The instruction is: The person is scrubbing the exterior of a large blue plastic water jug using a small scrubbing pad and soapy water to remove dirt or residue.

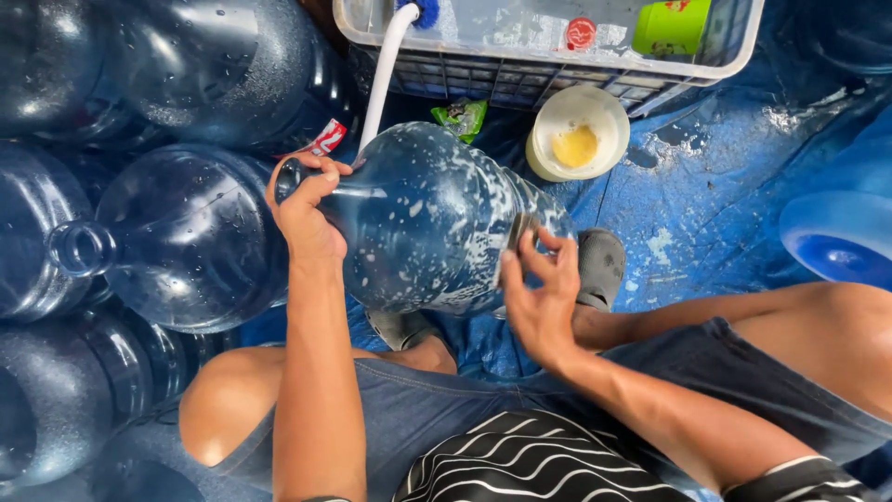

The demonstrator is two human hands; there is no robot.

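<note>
Soapy jug (437,218) lay sideways between both knees; stacked jugs (177,237) lay left, bowl (576,132) behind it, crate (548,42) beyond (hose (383,74) hung from it).

A crumpled green packet (461,117) lies near a red-white bottle label (326,138).

Wet blue tarp (706,200) carries water jugs (186,237), a white bowl (577,132).

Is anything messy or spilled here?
Yes. White soapy foam streaks the big clear blue plastic water jug lying sideways between both hands, and foam patches spot the wet blue floor sheet beside it.
</note>
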